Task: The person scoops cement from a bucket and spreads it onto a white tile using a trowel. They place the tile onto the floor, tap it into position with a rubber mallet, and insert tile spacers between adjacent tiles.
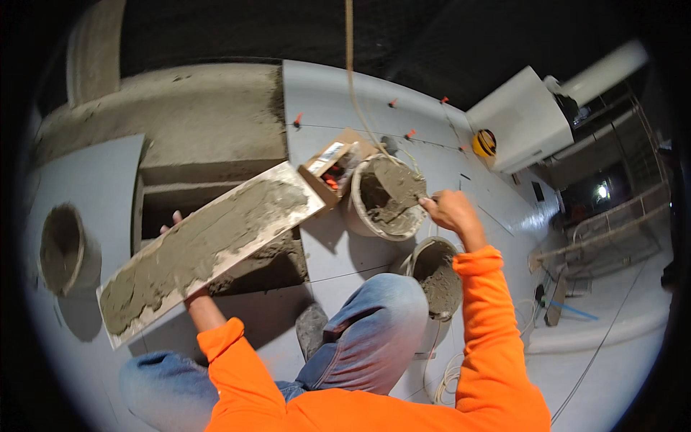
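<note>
- Fingers of the right hand (pixel 453 211), right of centre in the frame, close round the handle of a trowel (pixel 400 184) caked with grey mortar.
- The left hand (pixel 199 298), left of centre, holds a long tile (pixel 306 199) from beneath, fingertips showing past its far edge; the palm is hidden from me.
- That tile slants from lower left up toward the middle of the frame, a rough layer of mortar (pixel 205 236) over most of its face. One hand carries all of it, so uneven weight could tip it, I'd say, and the mortar might slide.
- The trowel's blade is at the mouth of a bucket (pixel 358 217) near centre; whether it touches the contents I can't tell. An overfull blade might spill on the floor.
- Just beside that bucket, a cardboard box (pixel 317 184) holds orange-red pieces. A swing of the tile's near end could knock it.
- A second bucket (pixel 411 267) stands close to the knee (pixel 385 302), lower right of centre; a shifted leg could upset it.
- Under the tile, left of centre, lies a recess (pixel 170 207) in the floor: a slipped grip could drop the tile there, perhaps chipping a corner.
</note>
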The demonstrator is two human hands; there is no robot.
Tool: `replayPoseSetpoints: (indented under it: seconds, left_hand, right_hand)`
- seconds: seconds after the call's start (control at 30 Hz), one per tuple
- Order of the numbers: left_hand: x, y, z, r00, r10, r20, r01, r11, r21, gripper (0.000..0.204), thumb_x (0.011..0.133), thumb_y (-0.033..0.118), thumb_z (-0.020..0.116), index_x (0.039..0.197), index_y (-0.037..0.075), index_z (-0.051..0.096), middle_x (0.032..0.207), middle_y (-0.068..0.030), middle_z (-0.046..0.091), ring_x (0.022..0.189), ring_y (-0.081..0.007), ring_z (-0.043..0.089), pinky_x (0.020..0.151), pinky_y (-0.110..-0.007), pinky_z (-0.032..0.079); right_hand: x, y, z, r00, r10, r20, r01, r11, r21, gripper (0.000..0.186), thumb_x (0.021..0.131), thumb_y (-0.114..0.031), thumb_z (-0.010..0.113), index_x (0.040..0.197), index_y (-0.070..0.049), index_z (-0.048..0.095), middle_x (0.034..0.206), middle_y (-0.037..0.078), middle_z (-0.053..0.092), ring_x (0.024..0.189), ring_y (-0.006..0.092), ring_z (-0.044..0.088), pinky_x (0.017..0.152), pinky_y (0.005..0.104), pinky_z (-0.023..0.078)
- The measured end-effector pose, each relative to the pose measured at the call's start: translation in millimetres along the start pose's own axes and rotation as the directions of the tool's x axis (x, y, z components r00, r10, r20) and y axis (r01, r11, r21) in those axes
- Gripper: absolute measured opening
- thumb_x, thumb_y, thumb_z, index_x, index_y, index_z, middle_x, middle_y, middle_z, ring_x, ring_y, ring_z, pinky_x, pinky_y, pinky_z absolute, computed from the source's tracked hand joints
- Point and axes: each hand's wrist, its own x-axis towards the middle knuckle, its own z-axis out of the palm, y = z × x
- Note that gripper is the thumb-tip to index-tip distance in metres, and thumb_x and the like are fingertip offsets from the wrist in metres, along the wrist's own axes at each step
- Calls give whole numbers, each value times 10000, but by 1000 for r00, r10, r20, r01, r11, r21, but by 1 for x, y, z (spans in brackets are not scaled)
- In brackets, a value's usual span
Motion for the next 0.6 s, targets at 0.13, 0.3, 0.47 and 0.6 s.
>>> replayPoseSetpoints:
  seconds: [0.13,0.3,0.47,0.6]
  left_hand:
    - [-3,-14,0,992,128,7,-123,940,319,702,1156,484,353,1772,237,124,1847,-74,155,1651,-375,284,1385,-472,188]
    - [-4,-33,-6,967,254,14,-190,682,706,673,1164,546,290,1759,238,216,1843,-19,188,1675,-262,218,1396,-458,132]
    - [-12,-33,3,944,309,115,-232,376,897,660,1176,530,296,1763,242,212,1842,-3,196,1673,-237,222,1392,-454,128]
    - [-11,-29,16,955,292,44,-18,-93,996,665,1166,522,332,1767,267,206,1846,-1,182,1676,-272,215,1389,-467,132]
  right_hand:
    - [54,16,99,999,50,12,-47,988,-150,265,956,-273,701,1006,-62,853,1096,218,812,1027,379,800,849,495,639]
    - [108,-5,176,981,-28,-191,-27,960,-279,241,971,-234,665,963,-104,868,1018,168,816,964,305,812,733,483,635]
    - [121,-24,196,985,-156,-68,129,945,-299,214,959,-185,672,949,-119,875,945,142,830,915,305,825,730,473,648]
    - [122,-19,186,989,-146,20,146,989,3,215,897,-154,701,988,-40,859,1014,225,816,964,373,814,831,471,655]
